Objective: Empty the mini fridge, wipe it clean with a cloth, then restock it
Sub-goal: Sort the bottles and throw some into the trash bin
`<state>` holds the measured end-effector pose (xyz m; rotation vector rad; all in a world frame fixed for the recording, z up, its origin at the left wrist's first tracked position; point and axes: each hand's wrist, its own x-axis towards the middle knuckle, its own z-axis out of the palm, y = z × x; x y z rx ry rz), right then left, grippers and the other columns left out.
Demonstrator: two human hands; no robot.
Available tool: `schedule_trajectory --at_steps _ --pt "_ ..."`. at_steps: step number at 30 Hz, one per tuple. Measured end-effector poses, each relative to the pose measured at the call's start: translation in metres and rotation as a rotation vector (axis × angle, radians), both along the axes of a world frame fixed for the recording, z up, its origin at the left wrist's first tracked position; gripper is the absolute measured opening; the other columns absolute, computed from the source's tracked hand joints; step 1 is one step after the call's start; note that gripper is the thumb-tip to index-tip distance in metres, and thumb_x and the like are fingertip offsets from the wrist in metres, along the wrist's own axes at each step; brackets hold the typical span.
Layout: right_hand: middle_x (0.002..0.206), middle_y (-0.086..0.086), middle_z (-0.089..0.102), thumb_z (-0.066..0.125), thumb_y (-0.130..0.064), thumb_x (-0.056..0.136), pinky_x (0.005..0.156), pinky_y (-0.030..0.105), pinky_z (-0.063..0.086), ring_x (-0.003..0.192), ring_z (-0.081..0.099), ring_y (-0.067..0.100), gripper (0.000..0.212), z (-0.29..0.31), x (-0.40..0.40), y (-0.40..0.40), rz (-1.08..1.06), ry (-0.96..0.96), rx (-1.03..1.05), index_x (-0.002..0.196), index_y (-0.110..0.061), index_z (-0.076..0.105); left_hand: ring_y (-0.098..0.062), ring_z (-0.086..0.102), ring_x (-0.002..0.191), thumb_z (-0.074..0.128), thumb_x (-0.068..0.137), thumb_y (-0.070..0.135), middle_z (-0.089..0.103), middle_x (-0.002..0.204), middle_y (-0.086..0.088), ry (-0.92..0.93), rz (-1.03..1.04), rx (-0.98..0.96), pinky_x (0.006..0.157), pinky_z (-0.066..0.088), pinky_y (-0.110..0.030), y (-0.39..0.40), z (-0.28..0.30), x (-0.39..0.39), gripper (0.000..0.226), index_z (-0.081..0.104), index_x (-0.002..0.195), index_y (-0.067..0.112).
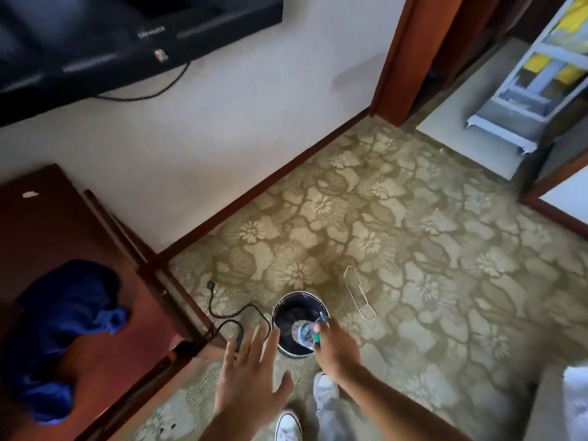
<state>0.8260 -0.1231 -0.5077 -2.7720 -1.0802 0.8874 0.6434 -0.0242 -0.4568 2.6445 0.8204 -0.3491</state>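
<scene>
My right hand (334, 348) grips a clear plastic water bottle (304, 332) by its green-capped end and holds it tilted over a small dark round bin (288, 305) on the carpet. My left hand (251, 374) hovers beside the bin with its fingers spread and nothing in it. A blue cloth (66, 329) lies crumpled on the dark wooden desk (41, 224) at the left. The open mini fridge door (541, 81), with white shelves and yellow items, shows at the top right.
A black cable (229, 316) snakes over the floral carpet next to the bin. A thin wire rack (358, 291) lies on the carpet right of the bin. A black TV (95, 36) hangs on the wall above. My white shoes (288, 424) are at the bottom.
</scene>
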Motion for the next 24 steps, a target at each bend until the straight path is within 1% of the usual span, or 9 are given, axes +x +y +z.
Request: schedule_trajectory --at_steps 3,5,8,12,14,17,19,22,24 --pt "0.145 0.007 0.047 0.056 -0.022 0.098 0.088 0.040 0.057 0.112 0.066 0.030 0.039 -0.062 0.019 0.019 0.047 0.018 -0.069 0.136 -0.022 0.050 -0.035 0.046 0.143 0.057 0.076 0.062 0.048 0.155 -0.015 0.018 0.002 0.029 0.115 0.023 -0.058 0.015 -0.049 0.024 0.086 0.056 0.146 0.013" --pt "0.141 0.008 0.048 0.057 -0.018 0.097 0.088 0.041 0.057 0.113 0.066 0.032 0.043 -0.105 0.024 0.028 0.075 0.029 -0.100 0.138 -0.021 0.049 -0.038 0.043 0.145 0.057 0.076 0.066 0.046 0.156 -0.017 0.046 -0.004 0.038 0.115 0.022 -0.060 0.020 -0.085 0.035 0.089 0.055 0.147 0.013" --pt "0.139 0.010 0.048 0.055 -0.013 0.096 0.087 0.041 0.055 0.115 0.064 0.034 0.045 -0.155 0.030 0.034 0.121 0.040 -0.151 0.140 -0.019 0.047 -0.040 0.033 0.150 0.056 0.076 0.069 0.039 0.161 -0.017 0.057 -0.012 0.061 0.118 0.017 -0.060 0.023 -0.126 0.049 0.094 0.048 0.153 0.017" --pt "0.137 0.011 0.049 0.049 -0.009 0.097 0.091 0.041 0.053 0.120 0.059 0.033 0.043 -0.206 0.031 0.037 0.162 0.060 -0.172 0.139 -0.015 0.049 -0.039 0.028 0.152 0.051 0.079 0.070 0.036 0.162 -0.017 0.070 -0.022 0.046 0.116 0.019 -0.063 0.020 -0.161 0.059 0.092 0.045 0.154 0.017" --pt "0.132 0.012 0.052 0.049 -0.009 0.097 0.091 0.042 0.054 0.118 0.060 0.033 0.039 -0.222 0.030 0.040 0.182 0.062 -0.174 0.136 -0.014 0.052 -0.039 0.028 0.153 0.048 0.083 0.070 0.035 0.163 -0.018 0.084 -0.015 0.039 0.116 0.019 -0.063 0.019 -0.173 0.062 0.090 0.044 0.155 0.017" --pt "0.125 0.011 0.055 0.055 -0.007 0.095 0.087 0.041 0.054 0.113 0.062 0.033 0.038 -0.235 0.031 0.044 0.173 0.080 -0.171 0.132 -0.013 0.055 -0.039 0.028 0.153 0.043 0.085 0.070 0.034 0.163 -0.019 0.068 -0.015 0.067 0.116 0.018 -0.063 0.023 -0.181 0.070 0.089 0.043 0.155 0.016" --pt "0.123 0.011 0.057 0.058 -0.007 0.093 0.084 0.039 0.053 0.110 0.064 0.033 0.036 -0.238 0.032 0.048 0.174 0.079 -0.178 0.129 -0.012 0.055 -0.038 0.023 0.154 0.038 0.088 0.071 0.029 0.165 -0.018 0.048 -0.009 0.089 0.118 0.016 -0.062 0.026 -0.184 0.075 0.089 0.038 0.158 0.017" --pt "0.123 0.012 0.061 0.058 -0.010 0.095 0.081 0.037 0.053 0.108 0.066 0.033 0.032 -0.235 0.033 0.051 0.171 0.072 -0.169 0.126 -0.011 0.054 -0.036 0.012 0.157 0.030 0.090 0.073 0.017 0.170 -0.014 0.035 0.031 0.087 0.121 0.009 -0.060 0.030 -0.179 0.078 0.090 0.027 0.162 0.019" --pt "0.121 0.011 0.062 0.059 -0.014 0.096 0.080 0.038 0.054 0.106 0.068 0.033 0.030 -0.226 0.035 0.051 0.170 0.061 -0.154 0.125 -0.013 0.054 -0.033 -0.007 0.158 0.023 0.091 0.073 0.000 0.172 -0.012 0.070 0.035 0.085 0.125 0.000 -0.059 0.033 -0.167 0.079 0.091 0.010 0.165 0.023"
